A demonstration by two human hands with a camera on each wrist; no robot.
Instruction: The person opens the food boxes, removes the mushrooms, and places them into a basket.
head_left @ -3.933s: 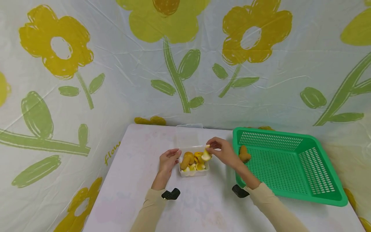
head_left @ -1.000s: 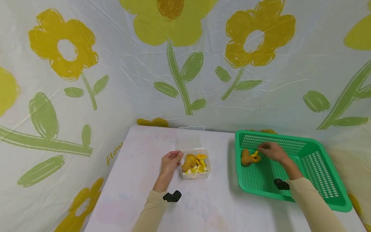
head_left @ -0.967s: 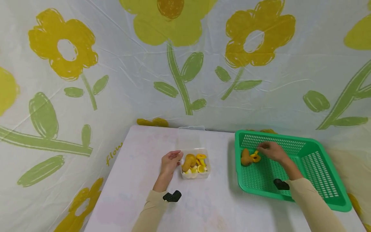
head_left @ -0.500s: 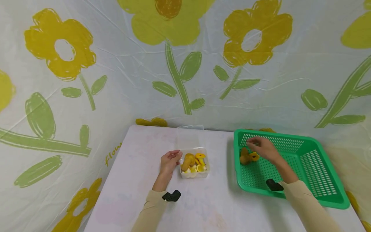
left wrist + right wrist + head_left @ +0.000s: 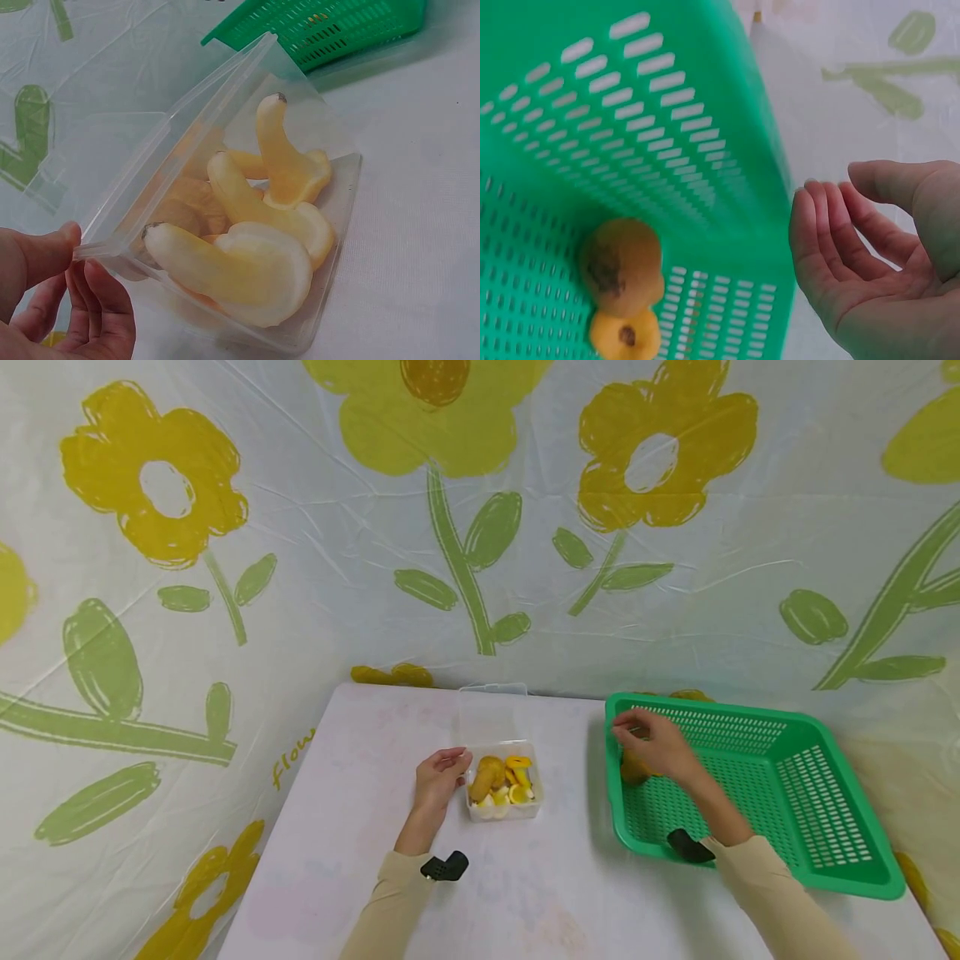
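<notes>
My left hand (image 5: 435, 781) pinches a corner of the rim of a clear plastic box (image 5: 525, 811) between thumb and fingers, plainly seen in the left wrist view. Brown mushrooms (image 5: 486, 777) and yellow mushrooms (image 5: 519, 763) fill the box; in the left wrist view a pale yellow mushroom (image 5: 247, 277) shows through its wall. My right hand (image 5: 663, 750) hovers over the left rim of the green basket (image 5: 720, 810), holding nothing, its fingers loosely curved. Below it lie a brown mushroom (image 5: 622, 262) and a yellow mushroom (image 5: 607, 334), partly hidden from the head view.
The box's lid (image 5: 487, 714) lies folded back behind it on the pale cloth-covered table (image 5: 322, 860). A flower-printed curtain (image 5: 300, 527) stands behind and to the left. The basket's raised rim and walls border its mushrooms.
The right hand carried a yellow mushroom from the box into the basket, let go beside the brown one, then moved left to the basket's rim. The left hand stays at the box.
</notes>
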